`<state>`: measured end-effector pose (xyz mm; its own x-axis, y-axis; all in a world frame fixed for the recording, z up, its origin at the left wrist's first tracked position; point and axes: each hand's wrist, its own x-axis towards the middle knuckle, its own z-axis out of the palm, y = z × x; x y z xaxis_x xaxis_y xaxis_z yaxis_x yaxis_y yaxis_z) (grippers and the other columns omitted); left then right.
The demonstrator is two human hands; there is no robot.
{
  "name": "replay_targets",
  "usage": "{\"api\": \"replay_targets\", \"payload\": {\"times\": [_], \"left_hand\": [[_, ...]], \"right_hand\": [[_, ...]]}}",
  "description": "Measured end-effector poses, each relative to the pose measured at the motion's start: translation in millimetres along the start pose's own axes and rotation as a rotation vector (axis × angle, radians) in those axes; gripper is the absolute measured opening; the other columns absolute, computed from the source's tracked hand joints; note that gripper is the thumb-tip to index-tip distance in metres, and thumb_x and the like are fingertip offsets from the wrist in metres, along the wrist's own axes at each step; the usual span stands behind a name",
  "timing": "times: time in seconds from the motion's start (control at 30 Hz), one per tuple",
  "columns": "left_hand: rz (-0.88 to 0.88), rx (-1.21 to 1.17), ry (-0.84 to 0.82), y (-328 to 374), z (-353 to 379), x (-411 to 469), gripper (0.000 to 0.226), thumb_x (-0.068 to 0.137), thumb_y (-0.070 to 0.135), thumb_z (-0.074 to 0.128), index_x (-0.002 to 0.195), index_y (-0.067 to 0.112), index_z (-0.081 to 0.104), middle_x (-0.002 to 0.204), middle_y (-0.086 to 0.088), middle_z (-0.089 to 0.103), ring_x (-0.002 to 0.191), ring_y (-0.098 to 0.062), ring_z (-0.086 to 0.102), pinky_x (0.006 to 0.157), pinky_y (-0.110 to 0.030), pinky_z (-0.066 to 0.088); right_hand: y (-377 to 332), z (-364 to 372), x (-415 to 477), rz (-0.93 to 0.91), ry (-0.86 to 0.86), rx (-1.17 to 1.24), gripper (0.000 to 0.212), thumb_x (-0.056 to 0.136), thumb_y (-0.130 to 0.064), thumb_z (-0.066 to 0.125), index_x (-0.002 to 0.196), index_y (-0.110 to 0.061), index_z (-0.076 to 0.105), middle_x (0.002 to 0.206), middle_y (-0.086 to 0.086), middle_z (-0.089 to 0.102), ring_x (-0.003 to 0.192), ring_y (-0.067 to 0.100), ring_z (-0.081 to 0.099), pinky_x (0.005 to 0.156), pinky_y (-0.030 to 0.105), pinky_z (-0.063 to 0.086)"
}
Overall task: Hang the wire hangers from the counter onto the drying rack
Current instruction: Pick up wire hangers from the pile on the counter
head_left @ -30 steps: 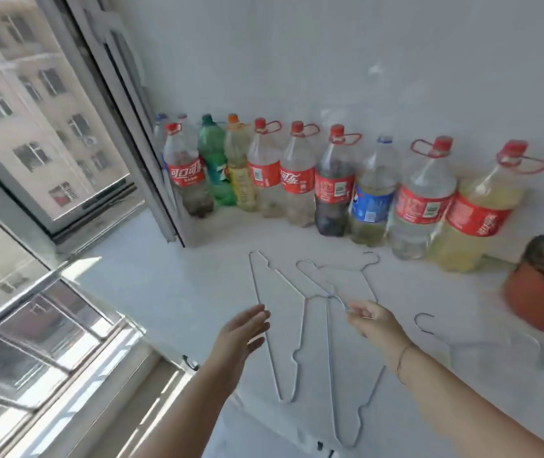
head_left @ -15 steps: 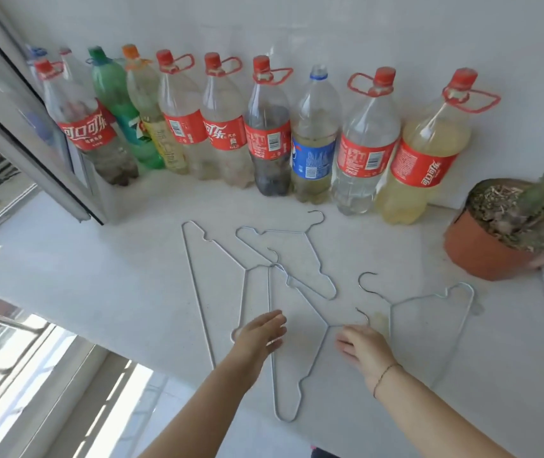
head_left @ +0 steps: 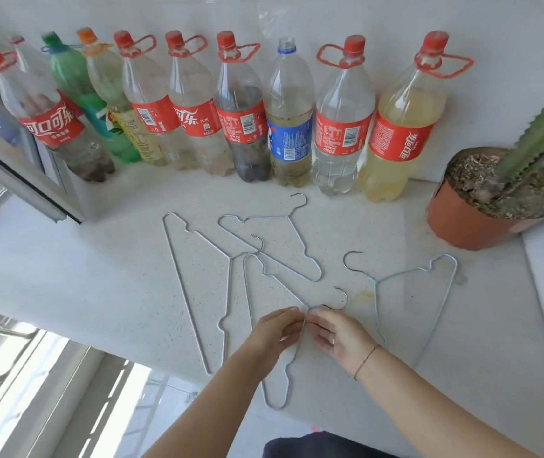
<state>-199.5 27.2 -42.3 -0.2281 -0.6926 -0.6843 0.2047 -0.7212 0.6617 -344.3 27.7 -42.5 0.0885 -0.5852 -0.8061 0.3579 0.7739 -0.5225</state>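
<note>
Two hands are now meeting at the neck of one wire hanger (head_left: 275,396) on the counter (head_left: 65,276).
Earlier apart, the left hand (head_left: 275,332) and right hand (head_left: 340,335) are pinching its neck, fingertips touching; three other hangers (head_left: 198,292) are lying beside it.

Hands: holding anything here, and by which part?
Both the left hand and right hand pinch the nearest wire hanger at its neck, below the hook.
</note>
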Motion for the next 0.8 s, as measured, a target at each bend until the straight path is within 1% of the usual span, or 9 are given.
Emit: {"api": "replay_targets", "payload": {"times": [0.1, 0.2, 0.27, 0.33, 0.4, 0.43, 0.63, 0.73, 0.8], "left_hand": [[-0.015, 0.012, 0.043, 3.6, 5.1, 3.0, 0.01, 0.088, 0.018, 0.06, 0.084, 0.015, 0.067, 0.078, 0.001, 0.064, 0.074, -0.013, 0.056, 0.074, -0.024, 0.044], [-0.038, 0.003, 0.047, 7.5, 9.7, 4.8, 0.01, 0.086, 0.023, 0.063, 0.09, 0.015, 0.066, 0.079, 0.002, 0.064, 0.079, -0.015, 0.06, 0.074, -0.025, 0.045], [-0.043, -0.052, 0.027, 12.2, 10.8, 4.7, 0.013, 0.083, 0.024, 0.066, 0.092, 0.015, 0.067, 0.082, 0.001, 0.064, 0.084, -0.019, 0.062, 0.075, -0.027, 0.047], [-0.026, -0.103, -0.002, 18.1, 12.1, 2.5, 0.015, 0.084, 0.024, 0.065, 0.094, 0.014, 0.067, 0.085, -0.001, 0.063, 0.087, -0.02, 0.062, 0.079, -0.028, 0.048], [-0.003, -0.11, -0.019, 23.6, 14.0, -1.7, 0.015, 0.086, 0.025, 0.062, 0.095, 0.014, 0.066, 0.09, -0.002, 0.065, 0.09, -0.02, 0.062, 0.085, -0.031, 0.047], [0.007, -0.106, -0.027, 25.9, 14.8, -4.3, 0.014, 0.087, 0.026, 0.061, 0.095, 0.015, 0.066, 0.091, -0.001, 0.066, 0.092, -0.02, 0.062, 0.087, -0.032, 0.046], [0.05, -0.116, -0.011, 30.8, 14.3, -14.2, 0.02, 0.088, 0.025, 0.059, 0.102, 0.013, 0.066, 0.1, -0.003, 0.065, 0.094, -0.019, 0.061, 0.084, -0.031, 0.047], [0.059, -0.113, -0.003, 29.6, 13.7, -17.8, 0.022, 0.088, 0.026, 0.06, 0.103, 0.012, 0.067, 0.101, -0.004, 0.065, 0.096, -0.02, 0.061, 0.083, -0.031, 0.048], [0.059, -0.117, 0.005, 29.4, 13.6, -20.3, 0.021, 0.086, 0.026, 0.062, 0.101, 0.012, 0.069, 0.101, -0.004, 0.065, 0.096, -0.02, 0.062, 0.082, -0.031, 0.048]], "right_hand": [[1.4, -5.3, -3.6, -0.017, -0.061, 0.027, 0.011, 0.091, -0.017, 0.051, 0.087, -0.019, 0.061, 0.089, 0.002, 0.064, 0.086, 0.014, 0.058, 0.075, 0.029, 0.042], [-4.8, -11.2, -12.8, -0.084, -0.091, 0.032, 0.01, 0.091, -0.015, 0.051, 0.089, -0.016, 0.061, 0.086, 0.004, 0.065, 0.083, 0.016, 0.06, 0.073, 0.029, 0.044], [-15.1, -24.2, -13.0, -0.233, 0.034, -0.082, 0.007, 0.088, -0.01, 0.055, 0.089, -0.013, 0.062, 0.085, 0.009, 0.065, 0.074, 0.016, 0.06, 0.065, 0.026, 0.044], [-28.1, -46.7, -6.9, -0.436, 0.287, -0.34, 0.011, 0.082, -0.009, 0.063, 0.093, -0.007, 0.065, 0.084, 0.011, 0.065, 0.069, 0.018, 0.059, 0.06, 0.025, 0.043], [-40.5, -70.6, 1.4, -0.515, 0.509, -0.563, 0.019, 0.078, -0.018, 0.068, 0.094, -0.008, 0.066, 0.085, 0.007, 0.066, 0.076, 0.021, 0.061, 0.066, 0.028, 0.044], [-44.8, -80.0, 5.8, -0.512, 0.565, -0.618, 0.021, 0.077, -0.024, 0.07, 0.093, -0.01, 0.066, 0.087, 0.006, 0.066, 0.079, 0.021, 0.06, 0.07, 0.028, 0.045], [-49.2, -84.4, 27.4, -0.503, 0.753, -0.872, 0.018, 0.071, -0.043, 0.071, 0.072, -0.024, 0.068, 0.079, -0.004, 0.07, 0.074, 0.019, 0.064, 0.065, 0.027, 0.047], [-45.2, -76.9, 30.3, -0.514, 0.866, -0.938, 0.019, 0.071, -0.044, 0.07, 0.07, -0.025, 0.071, 0.082, -0.001, 0.067, 0.084, 0.024, 0.059, 0.075, 0.031, 0.042], [-44.6, -73.3, 30.8, -0.487, 0.876, -0.94, 0.018, 0.073, -0.042, 0.07, 0.071, -0.024, 0.071, 0.087, 0.002, 0.063, 0.091, 0.026, 0.055, 0.08, 0.034, 0.037]]}}
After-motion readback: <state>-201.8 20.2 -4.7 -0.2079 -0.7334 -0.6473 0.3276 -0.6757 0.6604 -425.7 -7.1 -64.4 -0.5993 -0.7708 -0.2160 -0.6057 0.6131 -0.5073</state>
